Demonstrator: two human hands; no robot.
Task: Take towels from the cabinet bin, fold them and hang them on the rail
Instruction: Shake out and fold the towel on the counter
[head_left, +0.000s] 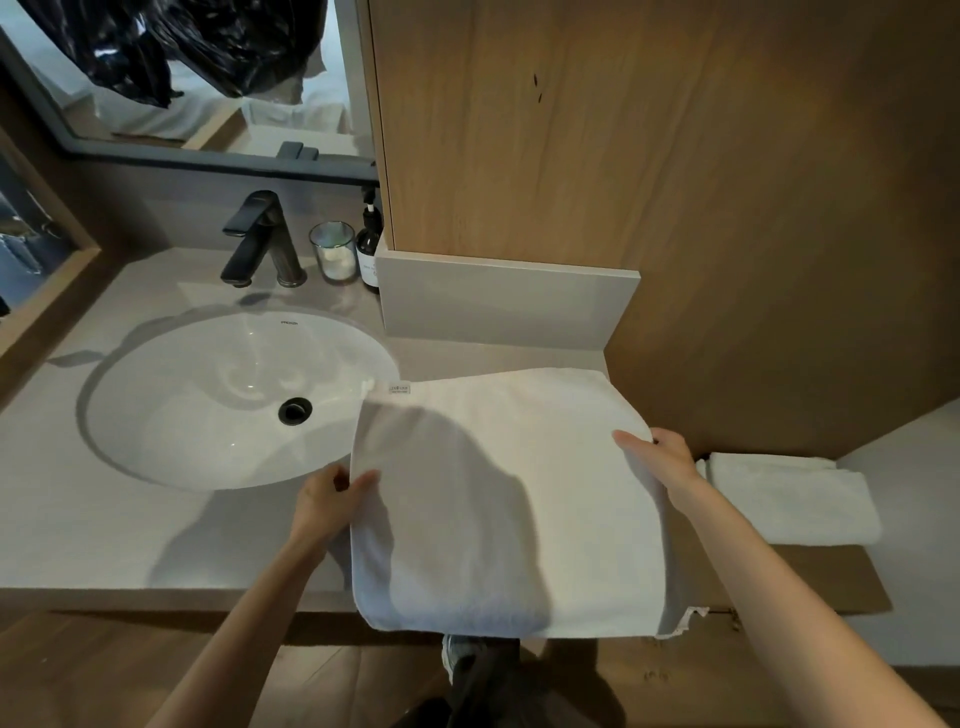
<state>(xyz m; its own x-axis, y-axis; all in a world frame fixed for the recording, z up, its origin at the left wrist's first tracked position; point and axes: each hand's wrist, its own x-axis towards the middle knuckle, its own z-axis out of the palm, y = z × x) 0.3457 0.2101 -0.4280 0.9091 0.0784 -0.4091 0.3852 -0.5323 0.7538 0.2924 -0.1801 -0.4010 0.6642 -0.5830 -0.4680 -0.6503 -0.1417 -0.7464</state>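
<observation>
Hands are both on the white terry towel (509, 499), which lies spread on the pale grey stone countertop (78, 493) just right of the basin, its near edge hanging over the counter's front. From my feed the left hand (327, 499) pinches the towel's left edge, thumb on top and fingers tucked under. The right hand (657, 457) grips the right edge, one digit lying flat on the cloth. A small label (400, 388) shows at the towel's far left corner.

A second white towel, folded into a block (789, 499), lies to the right, just beside the right wrist; I cannot tell what carries it.

The white oval sink basin (234, 400) has a dark round drain (294, 410) at its bottom. Behind it stands a dark metal faucet (262, 239). Next to that, a clear glass tumbler (332, 252) holds something white at its base, too small for me to identify. A dark pump bottle (370, 244) stands against the tall wooden cabinet panel (675, 182).
</observation>
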